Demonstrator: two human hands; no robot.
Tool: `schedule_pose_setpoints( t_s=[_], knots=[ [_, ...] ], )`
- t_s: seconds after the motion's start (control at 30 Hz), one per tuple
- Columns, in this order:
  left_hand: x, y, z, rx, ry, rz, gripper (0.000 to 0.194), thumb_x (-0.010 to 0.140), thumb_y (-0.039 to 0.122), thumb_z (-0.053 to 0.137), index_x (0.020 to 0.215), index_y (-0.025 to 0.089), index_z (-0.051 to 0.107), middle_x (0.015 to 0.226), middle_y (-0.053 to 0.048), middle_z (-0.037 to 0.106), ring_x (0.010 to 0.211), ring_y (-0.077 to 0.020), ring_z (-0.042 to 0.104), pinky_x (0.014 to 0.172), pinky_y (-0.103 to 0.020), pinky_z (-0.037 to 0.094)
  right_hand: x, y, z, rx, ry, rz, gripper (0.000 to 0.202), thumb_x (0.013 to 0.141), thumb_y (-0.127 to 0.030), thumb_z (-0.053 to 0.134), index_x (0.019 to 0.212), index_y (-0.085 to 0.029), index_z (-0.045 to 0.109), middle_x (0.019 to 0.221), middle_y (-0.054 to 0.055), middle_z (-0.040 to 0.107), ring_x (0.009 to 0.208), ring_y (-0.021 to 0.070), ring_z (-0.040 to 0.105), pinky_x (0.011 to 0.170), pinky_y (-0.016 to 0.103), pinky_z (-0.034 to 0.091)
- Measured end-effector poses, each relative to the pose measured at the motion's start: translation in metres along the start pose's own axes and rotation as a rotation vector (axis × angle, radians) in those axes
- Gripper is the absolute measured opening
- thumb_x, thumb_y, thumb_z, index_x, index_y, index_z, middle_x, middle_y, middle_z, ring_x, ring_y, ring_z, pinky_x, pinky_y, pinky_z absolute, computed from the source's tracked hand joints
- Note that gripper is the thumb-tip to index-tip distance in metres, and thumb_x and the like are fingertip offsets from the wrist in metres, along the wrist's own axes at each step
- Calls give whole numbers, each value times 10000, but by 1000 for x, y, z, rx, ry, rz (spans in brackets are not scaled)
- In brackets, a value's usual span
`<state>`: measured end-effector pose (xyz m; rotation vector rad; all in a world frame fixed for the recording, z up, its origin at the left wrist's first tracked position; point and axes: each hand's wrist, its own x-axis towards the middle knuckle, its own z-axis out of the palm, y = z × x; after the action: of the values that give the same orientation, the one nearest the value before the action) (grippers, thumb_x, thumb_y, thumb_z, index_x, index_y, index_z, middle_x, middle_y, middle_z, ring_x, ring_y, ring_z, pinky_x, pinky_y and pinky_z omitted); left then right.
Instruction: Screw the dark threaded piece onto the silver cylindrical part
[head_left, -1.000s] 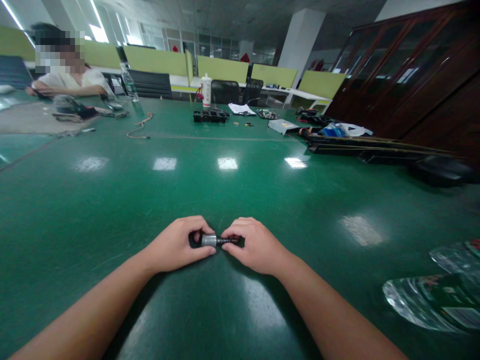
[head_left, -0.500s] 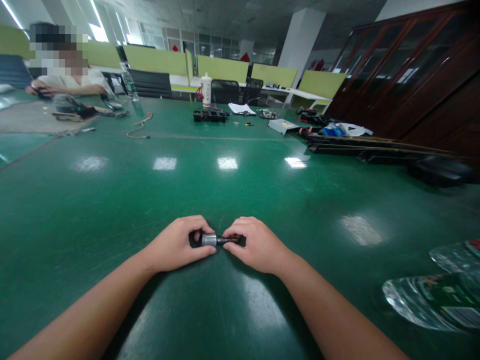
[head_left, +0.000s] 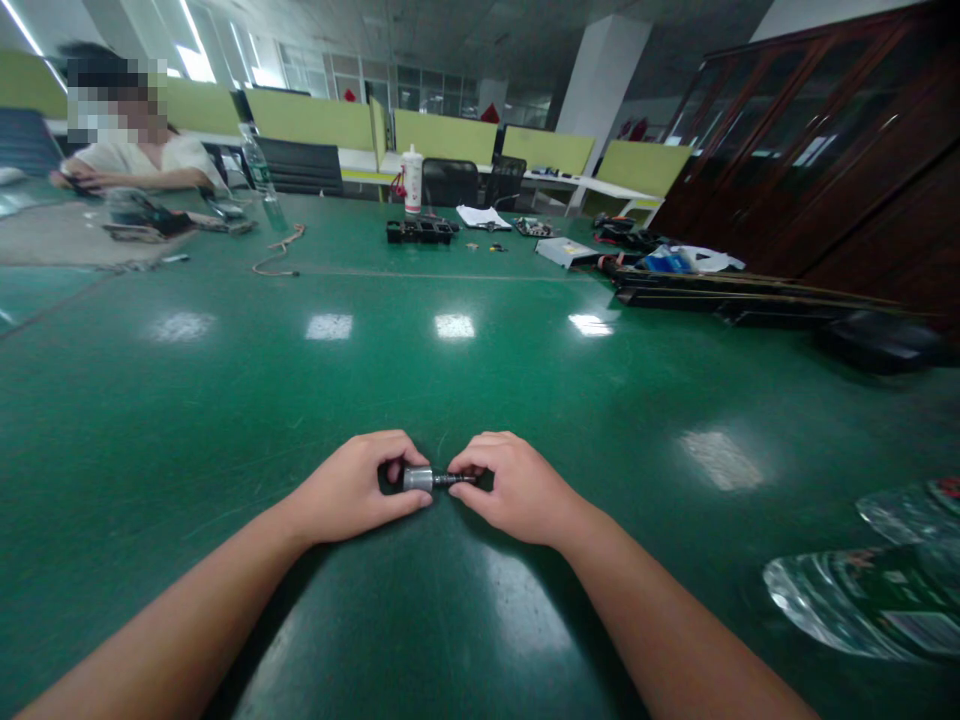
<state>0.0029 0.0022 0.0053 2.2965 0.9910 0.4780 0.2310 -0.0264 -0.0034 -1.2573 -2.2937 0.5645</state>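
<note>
Near the front middle of the green table [head_left: 450, 390], my left hand [head_left: 360, 487] pinches a silver metal cylinder [head_left: 418, 479] between thumb and fingers. A thin dark ridged shaft [head_left: 444, 480] lies in line with the cylinder and runs to the right. My right hand [head_left: 517, 488] has its thumb and fingertips closed on the far part of that shaft. The fingertips of the two hands are a short gap apart. Both hands rest low over the tabletop, and my fingers partly hide the ends of the cylinder and the shaft.
Two clear plastic bottles [head_left: 862, 600] lie at the right edge. Long black parts [head_left: 720, 293], a silver box [head_left: 564, 252], a black frame [head_left: 421, 231], a white cup [head_left: 412, 180] and a cable [head_left: 276, 262] sit farther back. A person [head_left: 142, 160] sits at the far left.
My right hand has shifted very slightly to the right, and a little more of the thin shaft shows beside the cylinder. My left hand has stayed in place.
</note>
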Motion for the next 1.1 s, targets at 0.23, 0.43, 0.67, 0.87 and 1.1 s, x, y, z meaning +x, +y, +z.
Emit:
schedule_pose_setpoints(
  t_s=[0.23,0.43,0.67,0.87,1.1],
  knots=[
    [0,1,0,8,4,4,192,782,324,705,905,181,671,748,7,612,674,-142,570,639,-238,424,0,0,0,3,2,6,72,802,-208,713,873,-199,718,796,13,684,785,157,599,766,299,420],
    [0,-1,1,5,-1,5,196,791,331,703,914,183,669,754,9,610,677,-141,572,641,-239,422,0,0,0,7,4,2,70,805,-207,710,874,-197,720,799,13,684,785,154,598,764,296,422],
    [0,1,0,11,-15,-2,188,794,315,701,915,176,666,757,7,605,679,-142,572,643,-241,417,0,0,-1,7,0,4,74,810,-216,704,880,-195,720,800,14,682,785,155,597,764,296,422],
    [0,-1,0,10,-16,-3,202,798,330,699,925,177,667,760,8,603,682,-144,574,647,-245,417,0,-1,-1,13,-12,15,77,805,-204,705,879,-187,719,799,14,678,783,151,593,758,289,420],
    [-1,-1,0,10,-20,-7,187,804,322,693,918,176,666,751,14,598,676,-139,569,641,-243,412,0,0,-2,1,-25,21,84,810,-214,703,888,-188,718,814,16,679,801,155,591,765,293,417]
  ],
)
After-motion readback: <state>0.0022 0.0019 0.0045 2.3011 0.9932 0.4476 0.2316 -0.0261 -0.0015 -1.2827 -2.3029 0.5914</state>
